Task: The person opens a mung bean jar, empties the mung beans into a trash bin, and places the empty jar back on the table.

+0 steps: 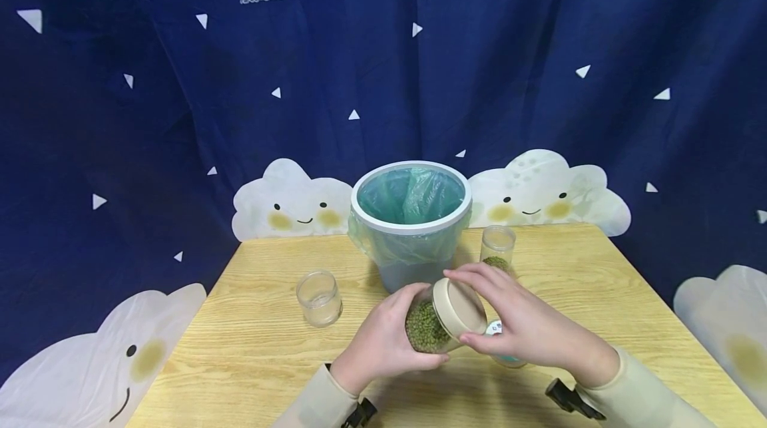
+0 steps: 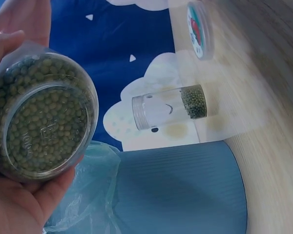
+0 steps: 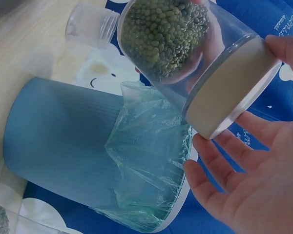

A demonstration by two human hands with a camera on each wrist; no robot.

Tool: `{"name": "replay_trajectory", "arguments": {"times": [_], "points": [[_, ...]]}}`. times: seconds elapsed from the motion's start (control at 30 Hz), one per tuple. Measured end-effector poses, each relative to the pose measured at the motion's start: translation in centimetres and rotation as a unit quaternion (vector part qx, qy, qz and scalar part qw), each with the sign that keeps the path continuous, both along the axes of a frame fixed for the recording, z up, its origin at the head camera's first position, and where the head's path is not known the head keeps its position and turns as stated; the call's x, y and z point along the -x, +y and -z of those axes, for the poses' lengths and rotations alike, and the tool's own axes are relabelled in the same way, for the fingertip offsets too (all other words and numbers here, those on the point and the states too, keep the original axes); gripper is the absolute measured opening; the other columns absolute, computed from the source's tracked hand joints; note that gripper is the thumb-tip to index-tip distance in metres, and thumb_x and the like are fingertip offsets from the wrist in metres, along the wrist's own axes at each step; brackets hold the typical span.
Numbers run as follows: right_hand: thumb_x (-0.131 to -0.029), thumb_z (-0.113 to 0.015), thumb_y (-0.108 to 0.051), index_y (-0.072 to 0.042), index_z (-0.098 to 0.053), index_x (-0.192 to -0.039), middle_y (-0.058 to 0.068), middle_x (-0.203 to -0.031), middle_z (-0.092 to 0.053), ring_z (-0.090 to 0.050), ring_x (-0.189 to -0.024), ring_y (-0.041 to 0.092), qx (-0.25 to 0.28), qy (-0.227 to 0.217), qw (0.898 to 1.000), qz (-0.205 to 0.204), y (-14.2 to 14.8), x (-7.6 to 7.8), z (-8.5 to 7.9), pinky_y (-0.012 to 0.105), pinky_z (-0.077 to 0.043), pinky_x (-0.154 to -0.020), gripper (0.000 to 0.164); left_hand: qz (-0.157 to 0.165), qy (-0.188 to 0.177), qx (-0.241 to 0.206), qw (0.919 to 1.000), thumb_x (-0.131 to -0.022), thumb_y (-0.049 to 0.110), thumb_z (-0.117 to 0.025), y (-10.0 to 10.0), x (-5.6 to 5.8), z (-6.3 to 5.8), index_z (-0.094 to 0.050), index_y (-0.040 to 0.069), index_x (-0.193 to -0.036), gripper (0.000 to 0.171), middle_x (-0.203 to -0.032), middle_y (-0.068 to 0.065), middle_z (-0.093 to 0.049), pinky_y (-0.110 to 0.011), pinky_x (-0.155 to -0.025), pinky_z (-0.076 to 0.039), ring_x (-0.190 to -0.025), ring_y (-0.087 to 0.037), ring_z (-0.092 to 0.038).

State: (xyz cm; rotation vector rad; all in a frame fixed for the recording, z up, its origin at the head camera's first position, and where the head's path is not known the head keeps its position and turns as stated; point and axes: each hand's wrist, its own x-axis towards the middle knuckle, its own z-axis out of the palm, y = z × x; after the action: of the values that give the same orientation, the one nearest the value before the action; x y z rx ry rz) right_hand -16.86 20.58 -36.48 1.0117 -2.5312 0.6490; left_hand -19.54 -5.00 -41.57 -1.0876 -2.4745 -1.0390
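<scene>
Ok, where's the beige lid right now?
The head view shows the beige lid just right of centre, on the mouth of the tilted bean jar, with the right hand gripping it and the lined bin behind.

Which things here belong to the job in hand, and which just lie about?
Likely the job:
Jar of green beans, in the left hand
Its beige lid, gripped by the right hand
Tall clear jar with similar beans, perhaps

Seemingly lying about:
Lined bin
Short clear jar
Printed-top round container
</scene>
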Motion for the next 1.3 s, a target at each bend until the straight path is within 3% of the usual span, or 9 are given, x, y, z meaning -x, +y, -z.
{"name": "replay_trajectory", "arguments": {"times": [0.3, 0.9, 1.07, 1.3], "points": [[-0.076, -0.086, -0.030, -0.024, -0.044, -0.154, -0.008, -0.146, -0.050, -0.053, -0.127, 0.014, -0.001, 0.033, 0.999, -0.024, 0.0, 0.1, 0.2, 0.042, -0.054, -0.097, 0.089, 0.001, -0.001, 0.002, 1.0000, -0.062, 0.039, -0.098, -0.1, 0.0, 0.1, -0.048, 0.016, -0.143, 0.098, -0.130, 0.003, -0.066, -0.030, -0.099, -0.055, -0.112, -0.008, -0.064], [-0.072, -0.086, -0.018, -0.024, -0.043, -0.155, -0.005, -0.154, -0.046, -0.048, -0.137, 0.013, -0.007, 0.022, 0.997, -0.070, 0.5, 0.0, 0.2, 0.031, -0.050, -0.104, 0.093, 0.011, -0.013, 0.002, 0.9999, -0.063, 0.041, -0.098, -0.1, -0.1, 0.5, -0.048, 0.019, -0.143, 0.097, -0.128, 0.005, -0.066, -0.028, -0.097, -0.055, -0.110, -0.006, -0.063], [-0.071, -0.084, -0.014, -0.025, -0.044, -0.153, -0.005, -0.156, -0.046, -0.048, -0.139, 0.014, -0.008, 0.036, 0.995, -0.089, 0.5, 0.0, 0.3, 0.023, -0.045, -0.108, 0.092, 0.013, -0.005, 0.005, 0.9999, -0.064, 0.043, -0.097, -0.2, 0.0, 0.8, -0.047, 0.021, -0.143, 0.097, -0.127, 0.004, -0.066, -0.026, -0.096, -0.055, -0.109, -0.005, -0.063], [-0.068, -0.080, -0.006, -0.024, -0.046, -0.153, -0.002, -0.158, -0.046, -0.048, -0.142, 0.018, -0.007, 0.064, 0.991, -0.117, 0.5, 0.1, 0.2, 0.013, -0.029, -0.116, 0.093, 0.012, -0.014, 0.001, 0.9998, -0.063, 0.043, -0.097, -0.3, 0.0, 1.0, -0.046, 0.022, -0.143, 0.097, -0.126, 0.005, -0.065, -0.025, -0.095, -0.055, -0.108, -0.004, -0.063]]}}
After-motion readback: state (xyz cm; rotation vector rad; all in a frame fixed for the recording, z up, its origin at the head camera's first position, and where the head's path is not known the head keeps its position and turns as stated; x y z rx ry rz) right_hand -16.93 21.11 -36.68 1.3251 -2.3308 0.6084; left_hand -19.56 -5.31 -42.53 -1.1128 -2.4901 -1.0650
